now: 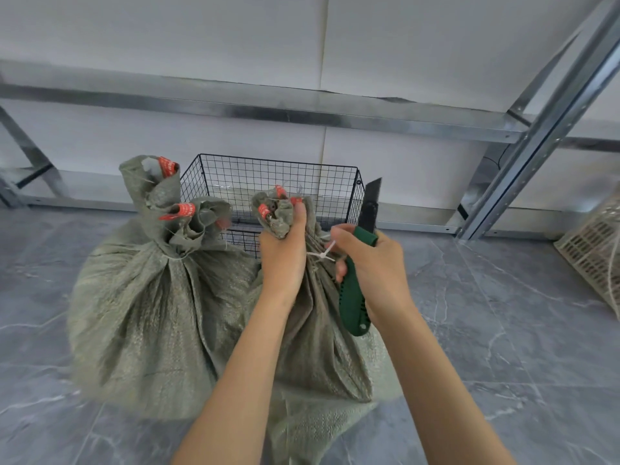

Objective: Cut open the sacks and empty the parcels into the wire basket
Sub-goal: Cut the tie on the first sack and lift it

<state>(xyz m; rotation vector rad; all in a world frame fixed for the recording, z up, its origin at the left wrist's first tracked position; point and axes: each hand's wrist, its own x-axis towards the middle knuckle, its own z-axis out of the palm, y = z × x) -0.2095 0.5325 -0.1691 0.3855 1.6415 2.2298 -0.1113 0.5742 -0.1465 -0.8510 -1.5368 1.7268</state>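
Observation:
Two grey-green woven sacks stand on the floor, both tied at the neck. The left sack [147, 313] is untouched. My left hand [283, 253] grips the bunched neck of the right sack [318, 337], just above a white zip tie [322, 255]. My right hand [372, 263] holds a green-handled utility knife [354, 297] with its black blade pointing up, close to the tie. Behind the sacks stands the black wire basket [275, 182]; no parcels show through its wires.
A galvanised metal shelf frame [536, 129] runs along the white wall behind. A pale slatted crate [593, 250] lies at the right edge. The floor is grey marble-look tile [503, 330].

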